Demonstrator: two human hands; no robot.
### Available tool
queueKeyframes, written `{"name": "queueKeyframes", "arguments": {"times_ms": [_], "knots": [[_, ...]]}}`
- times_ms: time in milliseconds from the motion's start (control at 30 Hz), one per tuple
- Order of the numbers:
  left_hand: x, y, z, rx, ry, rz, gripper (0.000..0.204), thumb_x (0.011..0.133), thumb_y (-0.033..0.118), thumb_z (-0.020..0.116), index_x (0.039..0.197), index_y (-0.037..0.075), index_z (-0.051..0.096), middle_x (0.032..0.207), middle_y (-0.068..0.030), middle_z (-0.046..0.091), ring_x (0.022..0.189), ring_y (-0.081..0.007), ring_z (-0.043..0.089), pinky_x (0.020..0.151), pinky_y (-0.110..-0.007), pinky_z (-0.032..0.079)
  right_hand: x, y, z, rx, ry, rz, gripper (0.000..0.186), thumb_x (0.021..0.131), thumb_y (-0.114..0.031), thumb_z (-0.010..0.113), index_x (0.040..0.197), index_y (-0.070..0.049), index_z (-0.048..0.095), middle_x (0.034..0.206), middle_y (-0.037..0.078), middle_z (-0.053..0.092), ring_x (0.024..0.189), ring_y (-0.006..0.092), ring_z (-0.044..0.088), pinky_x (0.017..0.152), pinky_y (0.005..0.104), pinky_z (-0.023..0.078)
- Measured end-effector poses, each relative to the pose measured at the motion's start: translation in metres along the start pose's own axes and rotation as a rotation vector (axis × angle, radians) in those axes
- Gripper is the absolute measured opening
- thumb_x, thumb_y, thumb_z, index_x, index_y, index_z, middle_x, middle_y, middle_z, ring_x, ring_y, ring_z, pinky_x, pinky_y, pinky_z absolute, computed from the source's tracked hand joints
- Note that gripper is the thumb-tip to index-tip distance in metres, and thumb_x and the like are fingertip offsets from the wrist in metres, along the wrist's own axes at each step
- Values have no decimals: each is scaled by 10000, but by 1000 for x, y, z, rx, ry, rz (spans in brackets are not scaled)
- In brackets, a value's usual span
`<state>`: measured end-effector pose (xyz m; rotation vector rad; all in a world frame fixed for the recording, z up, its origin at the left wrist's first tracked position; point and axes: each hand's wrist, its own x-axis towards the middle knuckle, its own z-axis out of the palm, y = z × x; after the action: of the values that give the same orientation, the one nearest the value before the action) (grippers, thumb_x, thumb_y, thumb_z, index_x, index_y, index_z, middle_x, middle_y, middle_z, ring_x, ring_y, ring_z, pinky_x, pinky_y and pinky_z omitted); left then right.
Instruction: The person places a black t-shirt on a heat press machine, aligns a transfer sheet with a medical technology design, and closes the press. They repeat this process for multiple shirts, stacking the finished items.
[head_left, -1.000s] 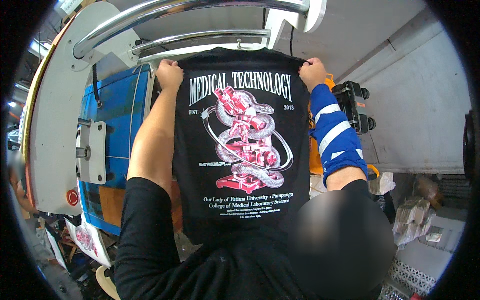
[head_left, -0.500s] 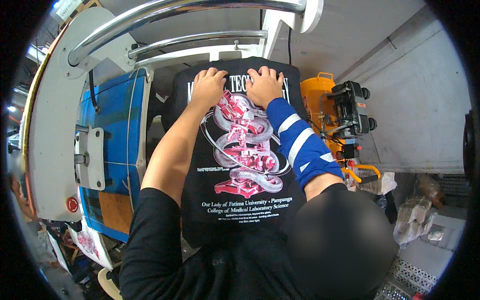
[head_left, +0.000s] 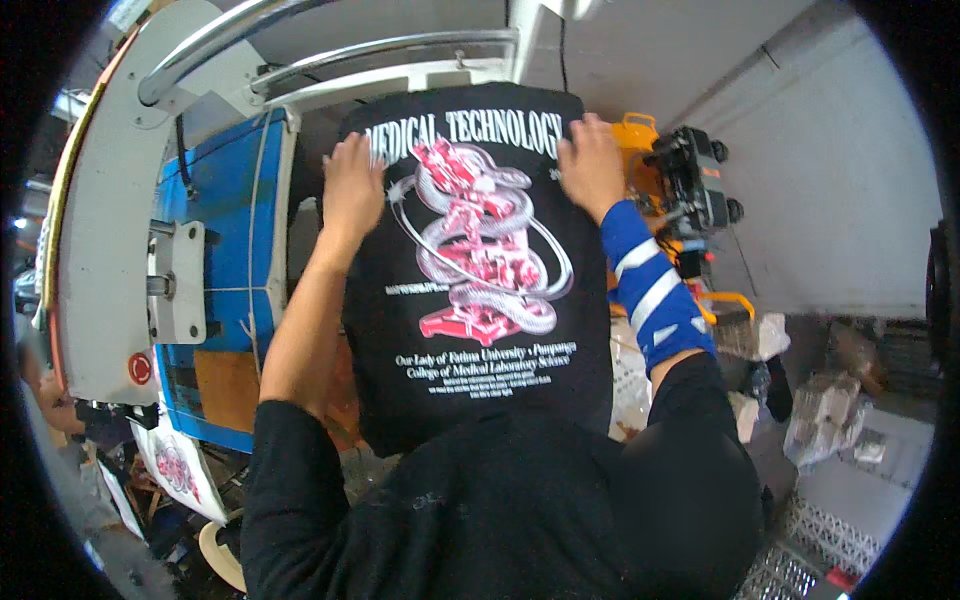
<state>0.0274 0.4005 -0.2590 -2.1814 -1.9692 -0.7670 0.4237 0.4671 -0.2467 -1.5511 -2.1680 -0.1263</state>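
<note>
A black T-shirt (head_left: 400, 330) lies spread on the press bed before me. It carries a pink and grey print (head_left: 490, 240) of a microscope wound round by a snake, with white lettering above and below. My left hand (head_left: 353, 185) rests on the shirt's left edge near the top, its fingers extended and a little blurred. Across from it, my right hand (head_left: 594, 168) touches the upper right edge, fingers stretched forward. Neither hand appears to grip the cloth. The bed beneath the shirt is hidden.
A heat press arm with chrome bars (head_left: 390, 50) stands behind and left. Beside it are a blue panel (head_left: 225, 240) and a red stop button (head_left: 139, 369). At right stands an orange air compressor (head_left: 645, 150); plastic-wrapped bundles (head_left: 825, 415) lie farther right.
My hands have moved apart from the top middle of the shirt to its two side edges, uncovering the lettering. The shirt sits slightly higher in view.
</note>
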Motion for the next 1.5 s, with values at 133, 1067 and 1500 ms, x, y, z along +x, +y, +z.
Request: {"name": "queueKeyframes", "arguments": {"times_ms": [133, 1067, 1500], "knots": [[-91, 51, -45, 26, -192, -48, 510, 1011, 311, 550, 1438, 37, 512, 1524, -227, 449, 1401, -426, 427, 1148, -572, 339, -79, -43, -42, -21, -170, -3, 573, 990, -401, 514, 1432, -39, 480, 1513, 244, 451, 1373, 474, 424, 1124, 609, 338], [-191, 6, -59, -1102, -139, -1039, 364, 1012, 263, 594, 1178, -53, 669, 1197, -159, 672, 1054, -249, 635, 923, -365, 498, -167, 23, -20, 1359, -266, 1167, 497, 1041, -385, 568, 1251, 62, 621, 1125, 150, 712, 974, 275, 684, 876, 418, 546], [-79, -6, -7, -750, 67, -533, 586, 1086, 412, 404, 1456, -32, 503, 1500, -231, 507, 1395, -335, 477, 1170, -380, 336, -99, 30, 29, 662, 14, 495, 635, 1070, -477, 430, 1424, 42, 518, 1392, 214, 608, 1283, 337, 578, 1076, 400, 427]]}}
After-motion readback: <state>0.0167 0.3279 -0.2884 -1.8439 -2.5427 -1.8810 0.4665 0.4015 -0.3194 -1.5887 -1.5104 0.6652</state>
